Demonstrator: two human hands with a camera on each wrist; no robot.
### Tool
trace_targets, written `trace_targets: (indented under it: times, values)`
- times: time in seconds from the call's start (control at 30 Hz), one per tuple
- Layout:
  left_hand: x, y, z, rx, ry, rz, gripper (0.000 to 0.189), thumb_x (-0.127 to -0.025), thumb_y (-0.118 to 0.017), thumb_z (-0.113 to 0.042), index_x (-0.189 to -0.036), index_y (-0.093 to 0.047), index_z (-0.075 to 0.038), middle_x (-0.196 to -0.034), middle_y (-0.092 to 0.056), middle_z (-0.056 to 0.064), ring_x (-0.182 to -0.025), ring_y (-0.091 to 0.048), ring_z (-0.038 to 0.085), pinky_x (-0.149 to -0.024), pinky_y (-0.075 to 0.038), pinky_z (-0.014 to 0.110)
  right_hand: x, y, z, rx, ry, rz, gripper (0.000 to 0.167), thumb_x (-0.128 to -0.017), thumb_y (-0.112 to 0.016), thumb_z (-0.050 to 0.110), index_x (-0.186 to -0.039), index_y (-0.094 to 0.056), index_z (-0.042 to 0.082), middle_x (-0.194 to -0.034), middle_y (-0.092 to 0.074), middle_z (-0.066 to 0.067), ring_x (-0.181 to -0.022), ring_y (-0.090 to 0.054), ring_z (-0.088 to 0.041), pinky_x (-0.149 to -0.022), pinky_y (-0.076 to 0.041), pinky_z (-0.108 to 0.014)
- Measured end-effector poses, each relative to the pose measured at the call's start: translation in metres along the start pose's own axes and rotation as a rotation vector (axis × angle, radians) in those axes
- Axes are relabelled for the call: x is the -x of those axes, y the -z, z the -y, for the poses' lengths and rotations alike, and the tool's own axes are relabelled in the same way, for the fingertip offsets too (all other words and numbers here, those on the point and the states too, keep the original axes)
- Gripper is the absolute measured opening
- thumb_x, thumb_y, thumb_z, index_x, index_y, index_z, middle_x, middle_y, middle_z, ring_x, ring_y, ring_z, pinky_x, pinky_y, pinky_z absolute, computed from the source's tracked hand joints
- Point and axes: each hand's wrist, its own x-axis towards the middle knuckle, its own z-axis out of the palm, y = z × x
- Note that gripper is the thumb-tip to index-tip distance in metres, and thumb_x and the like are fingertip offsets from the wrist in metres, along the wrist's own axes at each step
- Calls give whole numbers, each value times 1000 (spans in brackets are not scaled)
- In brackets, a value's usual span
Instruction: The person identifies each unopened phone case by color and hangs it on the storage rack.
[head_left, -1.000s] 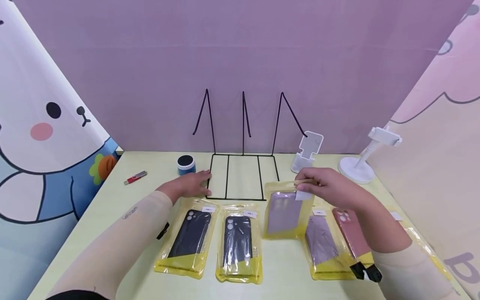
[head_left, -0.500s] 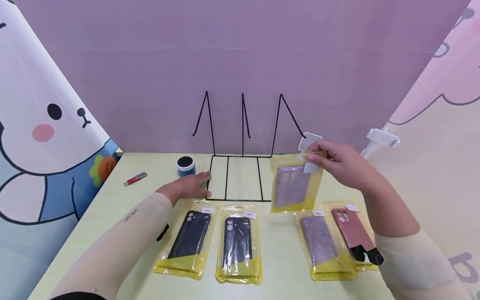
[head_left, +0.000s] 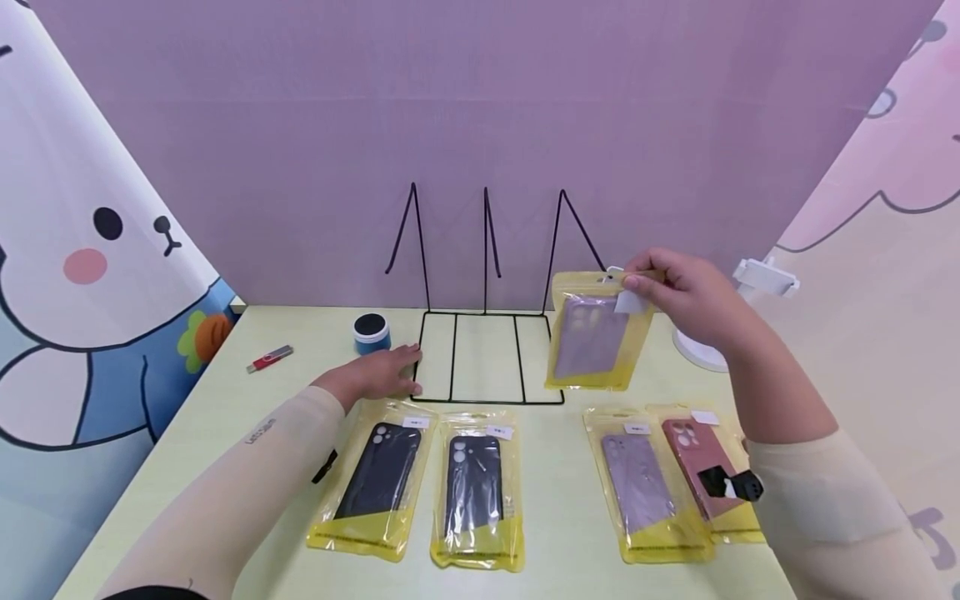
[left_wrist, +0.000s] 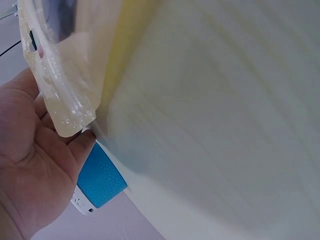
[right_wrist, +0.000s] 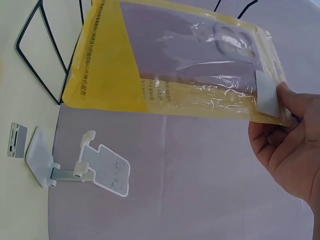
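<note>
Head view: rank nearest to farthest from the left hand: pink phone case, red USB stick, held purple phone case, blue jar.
From the left hand:
1. blue jar: just beyond it
2. red USB stick: to its left
3. held purple phone case: to its right, in the right hand
4. pink phone case: far right, lying nearer the person

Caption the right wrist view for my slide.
The right hand pinches a yellow pouch with a lilac phone case inside; a white stand rests on the table.
</note>
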Motion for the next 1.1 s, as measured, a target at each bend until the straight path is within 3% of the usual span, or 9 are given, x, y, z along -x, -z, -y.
trace_targets:
  times: [0.5,0.7,1.1]
  values:
    - [2,1,1,7,-14,-3,80,-96,-59,-45,-158,-21,-11,-165,-11,11,-152,-11,33,-121,-18,50,-27,-8,-15,1,-101,58,36,-99,-51,49,-108,-62,16,-88,-57,-9,-79,-48,-24,-67,-40,-37]
    - [1,2,0,3,-7,0,81,-96,-59,-45,-158,-19,-11,-166,-10,9,-152,-9,32,-121,-17,49,-41,-9,-18,6,-122,51,39,-99,-52,49,-109,-61,12,-96,-61,-10,-84,-51,-26,-71,-42,-38]
    - [3,2,-1,3,-33,-10,79,-97,-59,-43,-157,-21,-9,-165,-12,12,-152,-10,34,-121,-17,50,-65,-13,-26,-32,-148,45,43,-97,-53,53,-107,-60,12,-89,-59,-11,-81,-52,-26,-69,-42,-38]
